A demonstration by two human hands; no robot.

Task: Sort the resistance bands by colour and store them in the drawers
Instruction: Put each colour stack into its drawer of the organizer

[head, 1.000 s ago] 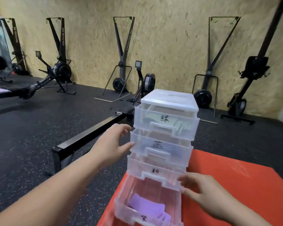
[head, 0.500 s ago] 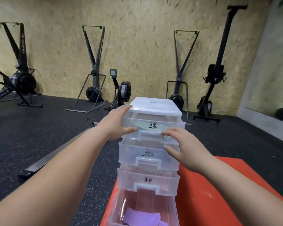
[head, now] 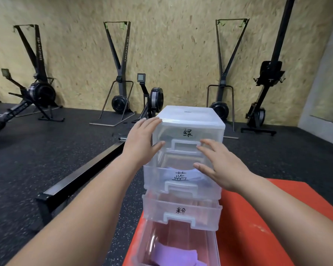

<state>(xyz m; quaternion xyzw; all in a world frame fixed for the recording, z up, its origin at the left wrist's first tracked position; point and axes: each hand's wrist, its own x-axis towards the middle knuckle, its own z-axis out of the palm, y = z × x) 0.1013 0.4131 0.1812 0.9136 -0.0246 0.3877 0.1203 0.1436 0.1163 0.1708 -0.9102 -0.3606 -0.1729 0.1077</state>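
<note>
I read this as the closing-up step: the bands look stored and the drawers are being shut. My left hand (head: 140,139) lies flat against the left side of the drawer unit (head: 190,114), level with its top drawer (head: 210,131). The fingers are straight, the thumb sits at the front corner, and it grips nothing. My right hand (head: 217,166) is at the front of the unit, also straight-fingered and holding nothing, with its fingertips at the right end of the top drawer's handle (head: 185,145). Whether they actually press the plastic I can't quite tell from this angle.

The top drawer looks seated. The second drawer (head: 158,177) and third drawer (head: 181,210) stand a little proud of the unit's front. The bottom drawer (head: 181,239) is pulled far out, with a purple band (head: 173,256) lying inside it near its front. The unit stands on the left edge of a red mat (head: 258,217).

Next, I judge, the right hand should drop to the drawers below and push each one in with flat fingers. The left hand should keep bracing the side of the unit, since a light plastic unit could slide or tip back.
</note>
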